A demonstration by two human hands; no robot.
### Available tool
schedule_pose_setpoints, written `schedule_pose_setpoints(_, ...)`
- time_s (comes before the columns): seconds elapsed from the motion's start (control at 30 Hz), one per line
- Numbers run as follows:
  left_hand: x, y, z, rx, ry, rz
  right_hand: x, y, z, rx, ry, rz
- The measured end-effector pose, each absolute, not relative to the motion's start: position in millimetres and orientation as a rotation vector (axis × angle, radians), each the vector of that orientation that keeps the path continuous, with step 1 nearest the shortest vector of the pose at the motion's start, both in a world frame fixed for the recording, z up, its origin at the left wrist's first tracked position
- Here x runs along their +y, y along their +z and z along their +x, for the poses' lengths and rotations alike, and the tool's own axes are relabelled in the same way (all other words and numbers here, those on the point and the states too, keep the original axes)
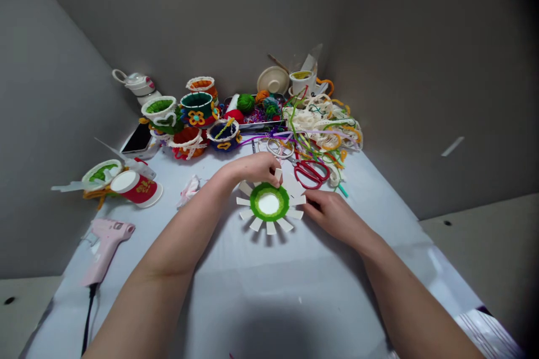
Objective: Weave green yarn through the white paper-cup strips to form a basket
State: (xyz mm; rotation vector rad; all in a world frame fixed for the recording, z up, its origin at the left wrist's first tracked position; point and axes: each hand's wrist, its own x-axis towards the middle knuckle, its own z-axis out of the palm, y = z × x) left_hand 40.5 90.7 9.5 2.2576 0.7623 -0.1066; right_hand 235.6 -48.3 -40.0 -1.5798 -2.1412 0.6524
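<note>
A white paper cup cut into spread strips (269, 206) lies on the white table (252, 286), with green yarn woven in a ring around its base. My left hand (252, 170) reaches over its far edge and pinches one paper strip near the top. My right hand (328, 212) rests at the cup's right side, its fingers curled against the strips there; what they grip is hidden.
Red scissors (310, 173) lie just behind the cup. Yarn-wrapped cups (196, 107), yarn balls (245, 102) and a tangle of cords (324, 123) crowd the back. A pink glue gun (105, 244), a red paper cup (137, 186) and a phone (138, 138) lie to the left.
</note>
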Motion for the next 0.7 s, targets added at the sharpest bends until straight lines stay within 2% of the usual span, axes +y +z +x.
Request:
schedule_pose_setpoints(0.27, 91, 10, 36, 0.896, -0.109, 2.332, -47, -31, 245, -1.719, 0.934, -1.589)
schedule_pose_setpoints(0.4, 87, 13, 39, 0.932, -0.128, 2.360, -47, -28, 244, -1.533, 0.952, -1.522)
schedule_pose_setpoints(0.7, 95, 9, 33, 1.016, -0.102, 2.261, -52, -28, 241, -1.747, 0.908, -1.472)
